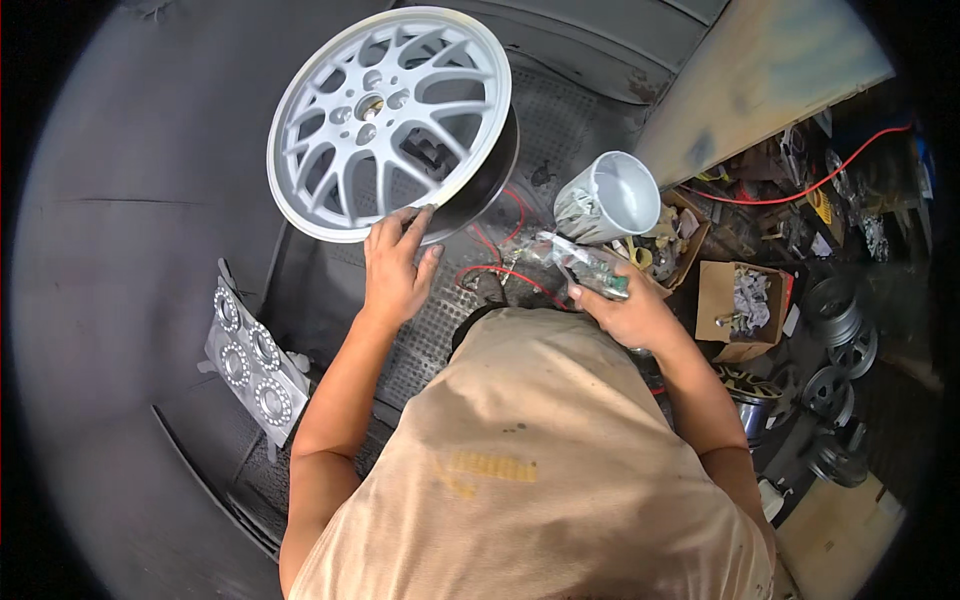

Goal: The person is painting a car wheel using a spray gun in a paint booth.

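A silver-painted multi-spoke wheel rim (366, 158) stands ahead of me, its face tilted up. My left hand (398, 262) is at its near lower edge, fingers stretched out and fingertips touching the lip; it grips nothing. My right hand (628, 312) is closed round a clear plastic bottle (590, 268) with a green patch near my fingers, its narrow end pointing left. Just beyond the bottle is a white paint-smeared bucket (628, 195), tilted so that its inside shows. The bottle partly hides the area behind it.
A thin red hose (498, 266) loops over the textured floor. To the left leans a sheet (245, 365) holding several round silver parts. Cardboard boxes (715, 300), stacked wheels (838, 320) and clutter fill the right side, below a large slanted panel (750, 80).
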